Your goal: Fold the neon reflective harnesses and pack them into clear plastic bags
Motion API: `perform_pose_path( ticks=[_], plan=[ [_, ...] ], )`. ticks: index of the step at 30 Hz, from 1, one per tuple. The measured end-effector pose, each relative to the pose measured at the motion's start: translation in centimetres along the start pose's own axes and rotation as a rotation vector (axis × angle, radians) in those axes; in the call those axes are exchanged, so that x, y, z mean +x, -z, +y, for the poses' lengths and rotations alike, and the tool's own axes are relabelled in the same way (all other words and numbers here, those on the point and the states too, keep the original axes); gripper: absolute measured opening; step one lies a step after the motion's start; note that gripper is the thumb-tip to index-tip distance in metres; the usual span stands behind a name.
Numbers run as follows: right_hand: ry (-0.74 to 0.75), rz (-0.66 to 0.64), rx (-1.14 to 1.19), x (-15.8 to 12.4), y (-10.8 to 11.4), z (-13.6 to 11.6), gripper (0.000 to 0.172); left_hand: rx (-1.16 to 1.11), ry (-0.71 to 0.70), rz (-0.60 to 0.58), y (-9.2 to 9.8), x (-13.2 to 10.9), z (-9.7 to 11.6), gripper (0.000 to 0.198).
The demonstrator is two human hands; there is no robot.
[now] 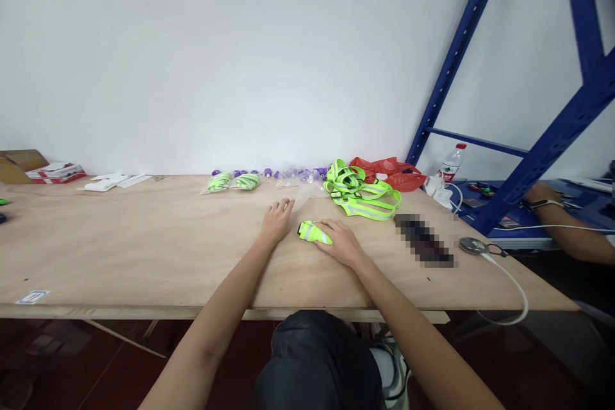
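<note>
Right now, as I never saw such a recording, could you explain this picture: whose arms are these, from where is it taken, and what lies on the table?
There is no machine: a person wears one camera on the head, looking forward and down, so the two bare arms are that person's own. The left hand lies open and flat on the light plywood table. The right hand holds a small folded neon-green band with grey reflective stripes. Behind lie a loose heap of neon-green reflective straps, a crumpled red plastic bag and two clear bags of folded bands. At the far right, another person's forearm rests by a blue metal rack.
</note>
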State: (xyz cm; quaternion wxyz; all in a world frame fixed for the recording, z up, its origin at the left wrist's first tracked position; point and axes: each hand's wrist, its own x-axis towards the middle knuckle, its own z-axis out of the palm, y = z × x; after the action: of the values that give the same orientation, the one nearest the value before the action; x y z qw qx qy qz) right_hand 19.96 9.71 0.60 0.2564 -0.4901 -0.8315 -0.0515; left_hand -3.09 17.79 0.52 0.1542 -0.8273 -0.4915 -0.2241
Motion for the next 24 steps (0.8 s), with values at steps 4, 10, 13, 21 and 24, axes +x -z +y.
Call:
perform_pose_path(
  ticks=[4, 10, 13, 21, 24],
  plan=[
    [0.013, 0.003, 0.013, 0.0, -0.1, 0.2, 0.049, -0.076, -0.007, 0.010, 0.4, 0.0, 0.9, 0.045],
    [-0.010, -0.003, 0.021, 0.0, 0.0, 0.2, 0.050, -0.187, 0.118, 0.021, 1.4, -0.3, 0.2, 0.028],
    [-0.023, -0.005, 0.022, 0.0, 0.1, 0.1, 0.049, -0.196, 0.155, 0.005, 1.7, -0.4, 0.0, 0.031],
    [0.003, 0.041, 0.041, -0.1, -0.1, 0.2, 0.046, -0.249, -0.023, 0.040, 1.6, -0.3, -0.7, 0.050],
    [0.004, 0.029, 0.034, -0.1, -0.3, 0.4, 0.047, -0.255, -0.060, 0.026, 1.4, -0.3, -1.0, 0.051]
  ],
)
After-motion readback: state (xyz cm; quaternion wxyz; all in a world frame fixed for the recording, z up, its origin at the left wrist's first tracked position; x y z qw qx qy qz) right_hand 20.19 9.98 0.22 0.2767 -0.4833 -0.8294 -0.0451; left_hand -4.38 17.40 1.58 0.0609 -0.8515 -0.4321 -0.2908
